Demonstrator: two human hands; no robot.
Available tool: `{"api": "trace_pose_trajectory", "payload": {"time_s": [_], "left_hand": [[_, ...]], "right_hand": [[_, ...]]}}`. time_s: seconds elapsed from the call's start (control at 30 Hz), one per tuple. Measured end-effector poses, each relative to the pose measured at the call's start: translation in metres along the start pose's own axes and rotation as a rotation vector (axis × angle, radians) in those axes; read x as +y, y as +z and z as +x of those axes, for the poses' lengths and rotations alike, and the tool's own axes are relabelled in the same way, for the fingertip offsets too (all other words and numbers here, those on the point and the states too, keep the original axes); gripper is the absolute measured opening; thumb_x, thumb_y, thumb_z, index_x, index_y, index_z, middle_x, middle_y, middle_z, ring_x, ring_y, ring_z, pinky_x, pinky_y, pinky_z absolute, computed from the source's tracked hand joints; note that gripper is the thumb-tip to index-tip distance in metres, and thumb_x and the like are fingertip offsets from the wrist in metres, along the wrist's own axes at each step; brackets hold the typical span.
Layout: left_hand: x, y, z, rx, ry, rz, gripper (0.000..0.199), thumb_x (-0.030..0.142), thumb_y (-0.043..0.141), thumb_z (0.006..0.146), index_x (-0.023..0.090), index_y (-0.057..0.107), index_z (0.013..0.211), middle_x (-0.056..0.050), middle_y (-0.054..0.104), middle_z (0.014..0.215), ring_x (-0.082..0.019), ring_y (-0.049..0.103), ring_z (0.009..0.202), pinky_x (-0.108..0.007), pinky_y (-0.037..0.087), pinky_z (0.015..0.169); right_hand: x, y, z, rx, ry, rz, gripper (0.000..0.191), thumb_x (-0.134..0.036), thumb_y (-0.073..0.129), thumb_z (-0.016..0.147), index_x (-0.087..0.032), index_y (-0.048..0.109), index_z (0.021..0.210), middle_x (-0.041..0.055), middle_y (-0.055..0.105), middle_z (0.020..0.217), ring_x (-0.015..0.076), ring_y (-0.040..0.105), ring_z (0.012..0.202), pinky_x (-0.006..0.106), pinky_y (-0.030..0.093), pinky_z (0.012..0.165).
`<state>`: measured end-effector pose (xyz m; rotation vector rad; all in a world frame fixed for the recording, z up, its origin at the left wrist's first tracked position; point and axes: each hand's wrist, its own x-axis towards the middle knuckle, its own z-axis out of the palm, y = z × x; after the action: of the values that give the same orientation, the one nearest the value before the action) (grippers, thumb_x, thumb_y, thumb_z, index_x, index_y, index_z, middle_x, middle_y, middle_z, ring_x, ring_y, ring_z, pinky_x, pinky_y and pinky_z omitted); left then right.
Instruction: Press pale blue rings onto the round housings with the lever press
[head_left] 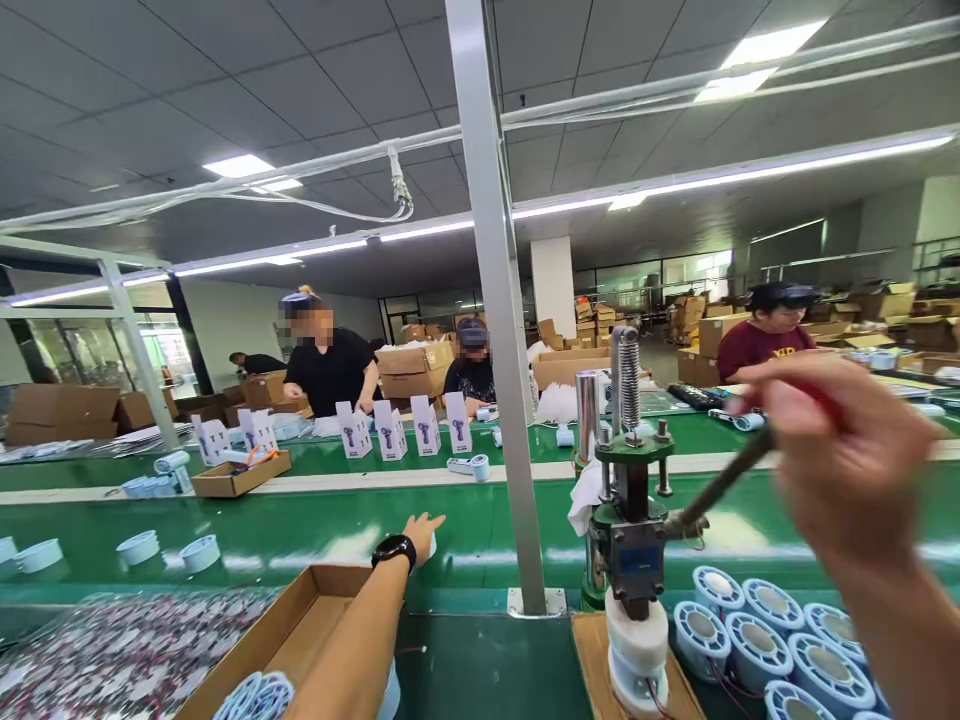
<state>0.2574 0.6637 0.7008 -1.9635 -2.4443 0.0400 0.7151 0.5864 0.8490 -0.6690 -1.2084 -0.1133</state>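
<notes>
My right hand (847,450), a little blurred, is wrapped round the red-gripped end of the lever (724,485) of a green hand press (636,540). Under the ram a white block (636,635) meets a light blue round housing with thin wires, standing on a brown board (589,640). My left hand (416,535), with a black watch at the wrist, reaches out over the green conveyor belt (300,530) with its fingers stretched. Just past those fingers a small light blue part (433,543) shows, mostly hidden; whether they touch it I cannot make out.
Right of the press stand several blue fan housings (757,640). Below my left arm lies a cardboard box (315,610) with blue rings (255,695); wired circuit boards (135,650) spread leftward. A metal post (499,300) rises mid-bench. Several co-workers (330,365) sit or stand across the belt.
</notes>
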Motion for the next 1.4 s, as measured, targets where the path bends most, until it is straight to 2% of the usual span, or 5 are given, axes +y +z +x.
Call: {"api": "trace_pose_trajectory", "payload": {"time_s": [0.5,0.7,0.93,1.13,1.4], "left_hand": [[0.106,0.003,-0.128,-0.22,0.321,0.092,0.039,0.028,0.049,0.084,0.005,0.066,0.111,-0.025,0.069,0.105,-0.039,0.066,0.101,-0.051,0.05,0.089],[0.133,0.025,-0.186,-0.121,0.263,-0.172,0.049,0.04,0.045,0.091,0.018,0.052,0.134,-0.015,0.063,0.128,-0.029,0.062,0.116,-0.038,0.048,0.098],[0.032,-0.015,-0.165,0.154,0.008,-0.259,0.036,0.028,0.034,0.093,0.017,0.063,0.113,-0.012,0.069,0.115,-0.024,0.062,0.107,-0.035,0.043,0.096],[-0.074,-0.029,-0.154,-0.1,-0.11,-0.232,0.03,0.038,0.048,0.083,0.017,0.067,0.072,-0.007,0.073,0.075,-0.023,0.068,0.072,-0.029,0.047,0.067],[-0.081,0.002,-0.149,-0.141,-0.023,-0.367,0.058,0.064,0.047,0.073,0.016,0.074,0.093,-0.01,0.076,0.104,-0.033,0.066,0.102,-0.039,0.049,0.091]], "right_hand": [[0.05,0.08,0.057,-0.156,0.032,-0.011,0.025,-0.036,0.04,0.089,-0.019,0.058,0.089,0.0017,0.059,0.074,0.0152,0.058,0.072,0.03,0.047,0.076],[0.029,0.025,-0.065,-0.193,0.153,0.019,0.05,-0.036,0.045,0.091,-0.027,0.044,0.14,0.0058,0.049,0.139,0.0266,0.048,0.128,0.052,0.038,0.109],[0.034,-0.007,-0.275,-0.426,0.765,-0.111,0.092,-0.059,0.058,0.076,-0.022,0.021,0.152,0.0154,0.049,0.138,0.0391,0.054,0.12,0.058,0.045,0.1],[0.046,0.008,-0.288,-0.313,0.919,-0.125,0.098,-0.065,0.061,0.071,-0.022,0.026,0.151,0.0131,0.053,0.134,0.0364,0.056,0.119,0.049,0.05,0.096],[0.011,-0.02,-0.309,-0.262,0.618,-0.123,0.056,-0.047,0.058,0.086,-0.019,0.047,0.134,0.0119,0.055,0.13,0.0299,0.055,0.118,0.042,0.046,0.099]]}}
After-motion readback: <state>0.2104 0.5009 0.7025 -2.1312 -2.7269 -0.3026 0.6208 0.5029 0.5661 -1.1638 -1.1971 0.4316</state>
